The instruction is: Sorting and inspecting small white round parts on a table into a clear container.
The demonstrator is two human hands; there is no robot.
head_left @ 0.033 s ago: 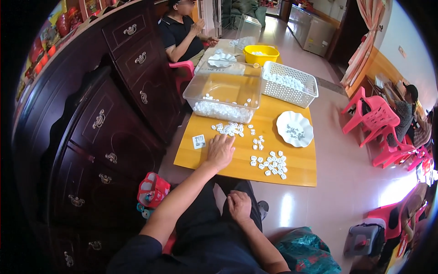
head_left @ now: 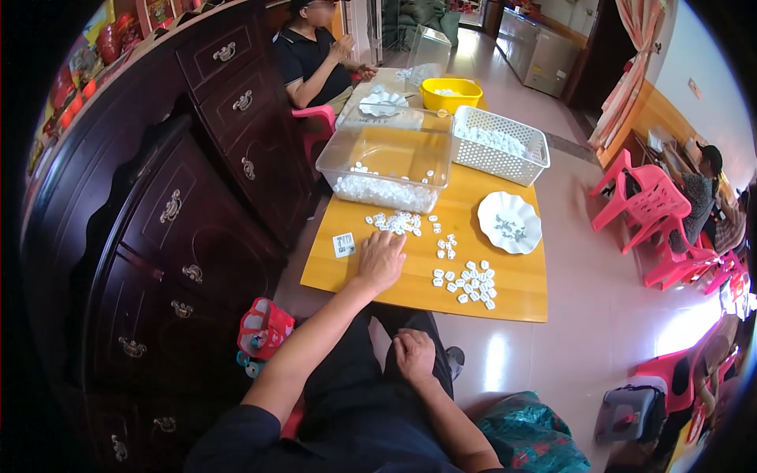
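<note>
My left hand [head_left: 380, 262] lies palm down on the wooden table [head_left: 347, 288], its fingers stretched out to the near edge of a loose pile of small white plastic pieces [head_left: 398, 221]. Nothing shows gripped in it, though its fingertips partly cover the pile. On my thigh rests my right hand [head_left: 415, 355], loosely bent and holding nothing visible. More white pieces lie in a small group [head_left: 446, 246] and a larger spread [head_left: 473, 284] to the right. A white printed card [head_left: 344, 245] sits left of my left hand. Behind the pile stands a clear plastic bin [head_left: 386, 158] partly filled with white pieces.
A scalloped white plate [head_left: 490, 209] with small grey bits stands at right. Further back are a white perforated basket [head_left: 505, 163], a yellow basin [head_left: 453, 100] and a second plate [head_left: 384, 102]. Another person [head_left: 319, 67] sits at the far left. A dark cabinet [head_left: 150, 260] borders the left side.
</note>
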